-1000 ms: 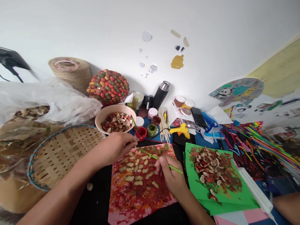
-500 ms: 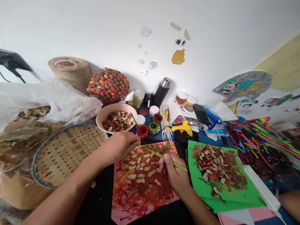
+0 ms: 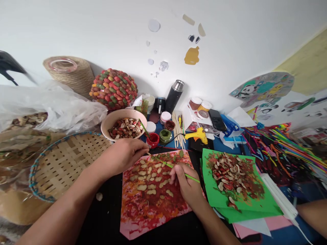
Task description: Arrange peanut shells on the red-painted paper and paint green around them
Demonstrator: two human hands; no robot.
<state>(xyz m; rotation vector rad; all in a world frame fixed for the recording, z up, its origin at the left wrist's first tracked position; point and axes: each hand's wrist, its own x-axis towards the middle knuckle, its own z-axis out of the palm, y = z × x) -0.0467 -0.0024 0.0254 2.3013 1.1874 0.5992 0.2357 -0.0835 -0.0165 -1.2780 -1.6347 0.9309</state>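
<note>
My right hand [image 3: 187, 185] is closed around a thin green paintbrush [image 3: 192, 178], whose tip points left toward my other hand. My left hand [image 3: 125, 154] pinches thumb and fingers together over the upper left edge of a paint-smeared pink sheet [image 3: 143, 217]; what sits between those fingertips is too small to make out. Several peanut shells [image 3: 151, 186] lie in rough rows on the sheet, unpainted tan, with green-painted ones [image 3: 181, 153] at its top edge. Just beyond stand open jars of red paint [image 3: 153, 143] and green paint [image 3: 166, 136]; another brush [image 3: 144, 128] leans in the red one.
A bowl [image 3: 104, 126] of shells and a woven tray [image 3: 68, 163] are at left, below a shell-covered ball [image 3: 113, 89] and twine spool [image 3: 68, 75]. A yellow glue gun [image 3: 198, 135], black flask [image 3: 174, 95] and green sheet [image 3: 212, 194] with shells stand rightward. Another person's arm [image 3: 313, 212] shows at right.
The whole view has shifted slightly, so things sit a little higher and further left. Both hands keep nearly the same pose over the sheet, brush still in the right.
</note>
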